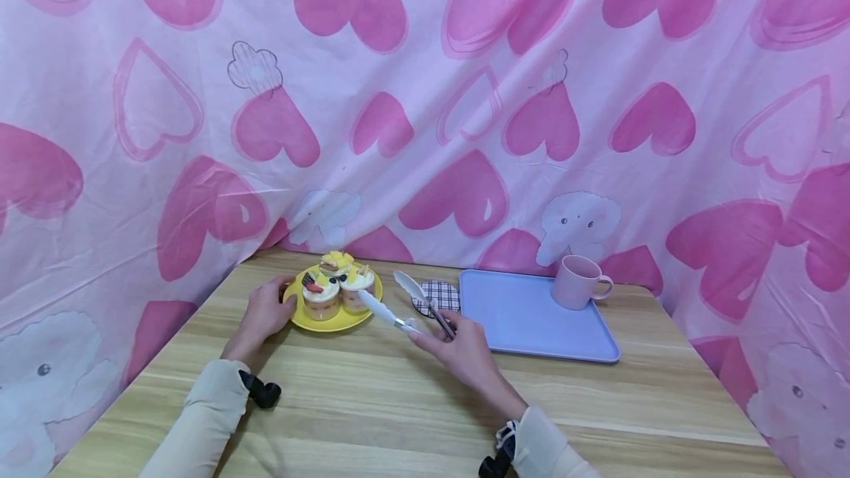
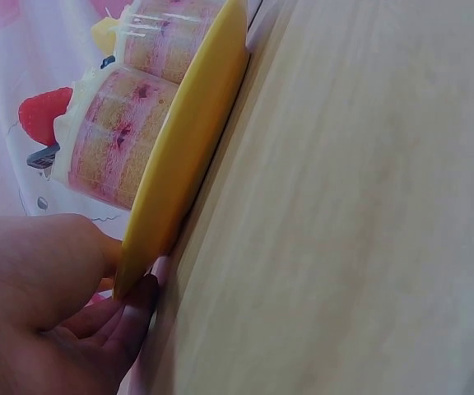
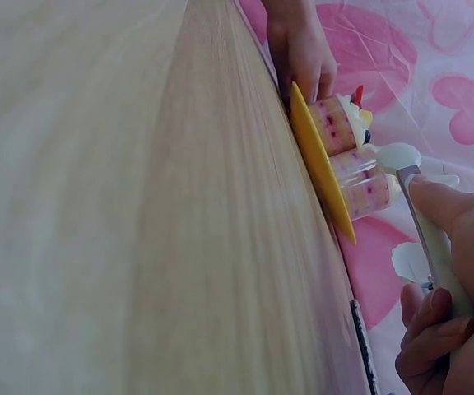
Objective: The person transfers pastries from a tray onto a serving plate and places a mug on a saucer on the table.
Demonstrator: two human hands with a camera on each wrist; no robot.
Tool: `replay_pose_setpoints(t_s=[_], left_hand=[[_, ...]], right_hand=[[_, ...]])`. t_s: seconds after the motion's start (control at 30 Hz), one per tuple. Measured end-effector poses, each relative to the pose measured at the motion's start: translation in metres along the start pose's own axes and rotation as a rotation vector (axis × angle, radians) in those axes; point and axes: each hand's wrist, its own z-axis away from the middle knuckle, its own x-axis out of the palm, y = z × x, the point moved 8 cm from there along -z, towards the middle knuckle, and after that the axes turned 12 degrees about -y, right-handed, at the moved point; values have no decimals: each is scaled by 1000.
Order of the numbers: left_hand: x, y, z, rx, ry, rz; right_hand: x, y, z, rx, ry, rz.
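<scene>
On the left of the table, my left hand (image 1: 265, 310) pinches the rim of a yellow plate (image 1: 327, 326), thumb above and fingers beneath in the left wrist view. Three clear cups of layered cake (image 1: 322, 302) stand on it, topped with cream and fruit; a raspberry (image 2: 44, 113) shows on the nearest. My right hand (image 1: 468, 354) grips a pair of tongs (image 1: 377, 308) with pale, spoon-like tips. The tongs' arms are spread with nothing between them. One tip is close to the right-hand cup; whether it touches cannot be told.
Behind the tongs lies a round checked coaster (image 1: 448, 293). A blue tray (image 1: 538, 334) stands to the right, with a pink mug (image 1: 575, 283) at its back right corner. A pink heart-patterned cloth (image 1: 425, 124) hangs along the back edge of the wooden table (image 1: 372, 404).
</scene>
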Motion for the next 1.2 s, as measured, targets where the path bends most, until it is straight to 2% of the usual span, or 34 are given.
replay_pose_setpoints(t_s=[0.23,0.63,0.9,1.2], left_hand=[[2,0,-2,8,0,3],[1,2,0,17,7,3],[-1,2,-1,15,-7,2],[0,0,0,4,-10,9]], right_hand=[[-2,0,3,-14,9,6],[-7,0,9,23,22,8],[-15,4,17,46,36,17],[-27,11,33,26,25,50]])
